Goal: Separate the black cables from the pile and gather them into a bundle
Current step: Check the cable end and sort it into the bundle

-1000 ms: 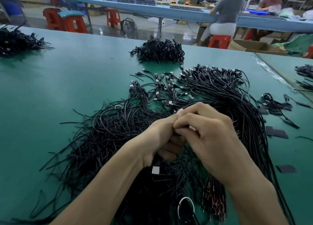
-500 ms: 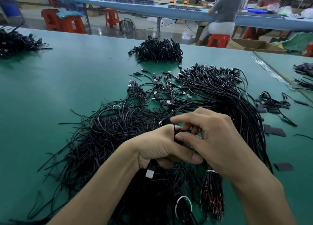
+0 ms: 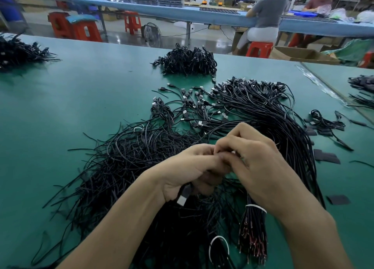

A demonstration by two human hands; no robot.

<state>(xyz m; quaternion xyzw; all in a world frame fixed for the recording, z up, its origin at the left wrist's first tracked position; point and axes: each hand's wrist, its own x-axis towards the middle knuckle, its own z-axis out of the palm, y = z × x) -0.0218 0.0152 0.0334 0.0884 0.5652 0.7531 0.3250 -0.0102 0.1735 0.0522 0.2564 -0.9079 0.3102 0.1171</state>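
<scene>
A big loose pile of black cables spreads over the green table in front of me, its USB plug ends fanned out toward the back. My left hand grips a small bunch of black cables; one USB plug sticks out below the palm. My right hand meets it from the right, fingers curled and pinching the cable at the left fingertips. A tied bundle with red wire ends hangs under my right wrist.
A finished heap of coiled cables lies at the back centre, another heap at the far left, more at the right edge. Black strips lie to the right. A white tie loop sits near the front. Two people sit at a blue bench behind.
My two hands have stayed together over the pile while the fingers shifted. The right fingers opened slightly half a second ago and now close again against the left fingertips.
</scene>
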